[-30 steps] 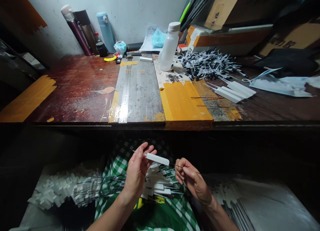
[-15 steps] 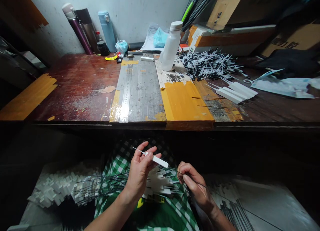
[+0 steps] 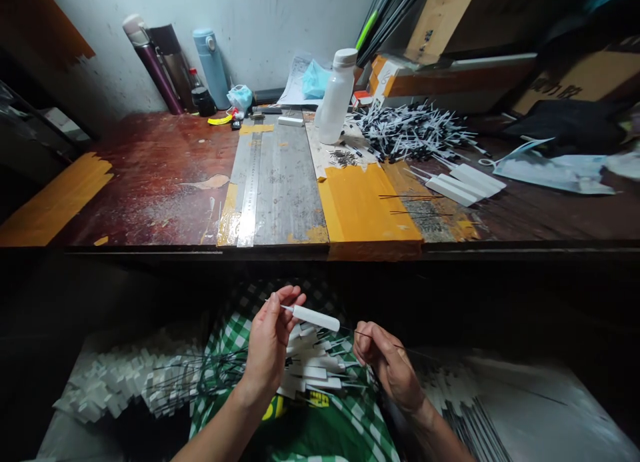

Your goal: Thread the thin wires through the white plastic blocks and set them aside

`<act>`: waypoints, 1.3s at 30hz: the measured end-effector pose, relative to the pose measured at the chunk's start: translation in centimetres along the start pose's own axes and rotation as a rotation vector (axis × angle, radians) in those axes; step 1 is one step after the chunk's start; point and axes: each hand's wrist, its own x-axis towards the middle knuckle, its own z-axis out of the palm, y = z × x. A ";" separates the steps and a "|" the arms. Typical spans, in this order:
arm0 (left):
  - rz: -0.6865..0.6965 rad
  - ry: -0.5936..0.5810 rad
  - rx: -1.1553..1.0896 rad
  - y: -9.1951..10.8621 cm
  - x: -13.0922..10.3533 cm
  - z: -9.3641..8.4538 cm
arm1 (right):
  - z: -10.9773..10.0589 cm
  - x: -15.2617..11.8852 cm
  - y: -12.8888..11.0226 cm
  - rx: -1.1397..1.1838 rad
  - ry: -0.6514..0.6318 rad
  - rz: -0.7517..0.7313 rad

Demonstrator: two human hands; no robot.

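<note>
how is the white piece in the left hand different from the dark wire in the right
The white piece is a pale, blocky bar; the dark wire is blackish and far thinner. The left hand holds the white piece near its narrow end, while the right hand pinches the dark wire. Both are longer than wide.

There are two hands, one held white bar, one ruler, three vacuum flasks, one white-capped bottle (the lap pile overlaps beyond counting).
</note>
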 end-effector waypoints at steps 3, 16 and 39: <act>-0.001 -0.005 -0.008 -0.1 -0.1 0.1 | 0.1 0.0 0.1 0.047 0.020 0.031; 0.037 -0.038 0.059 -0.1 0.2 -0.6 | 0.4 -0.2 -0.8 0.065 -0.112 0.310; 0.107 -0.093 0.222 1.0 0.8 -1.2 | 1.8 -1.5 -4.0 -1.368 -0.224 -0.076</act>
